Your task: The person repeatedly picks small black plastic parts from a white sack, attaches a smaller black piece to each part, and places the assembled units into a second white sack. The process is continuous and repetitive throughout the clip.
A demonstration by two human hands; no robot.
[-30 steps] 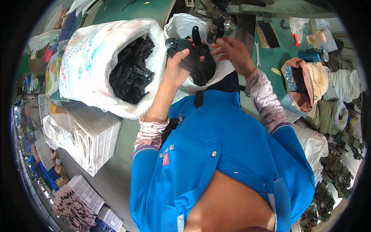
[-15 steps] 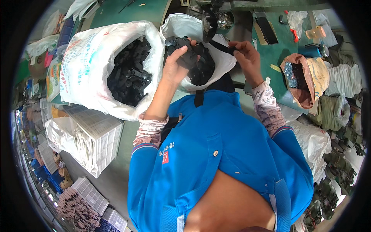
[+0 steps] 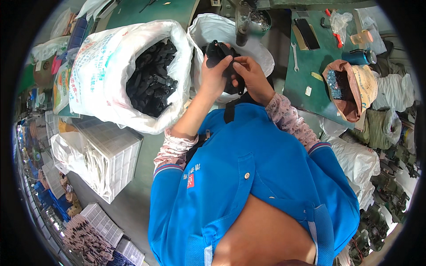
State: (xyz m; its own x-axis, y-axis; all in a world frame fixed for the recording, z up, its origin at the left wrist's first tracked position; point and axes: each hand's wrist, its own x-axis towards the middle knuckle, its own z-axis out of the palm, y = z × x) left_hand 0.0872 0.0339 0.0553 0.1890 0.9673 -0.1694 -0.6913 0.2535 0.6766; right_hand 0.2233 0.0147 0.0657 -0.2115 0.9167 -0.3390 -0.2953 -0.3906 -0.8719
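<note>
The right hand [image 3: 253, 76] had joined the left hand [image 3: 214, 76], so both hands' fingers clamped 1 bunch of elongated, plastic-looking black parts [image 3: 216, 52].

A factory workshop is showing here, with goods lying in bulk. A large white sack [image 3: 104, 84] is bulging with many similar black parts [image 3: 151, 82]. To the sack's right, a second white sack [image 3: 262, 55] is standing; farther right, a green worktop [image 3: 295, 88] is carrying a spanner [image 3: 295, 56] and a brown paper bag [image 3: 364, 86]. Below the large sack, a white plastic crate [image 3: 122, 157] is sitting, and farther below, pinkish pieces [image 3: 86, 241] are piling up.
</note>
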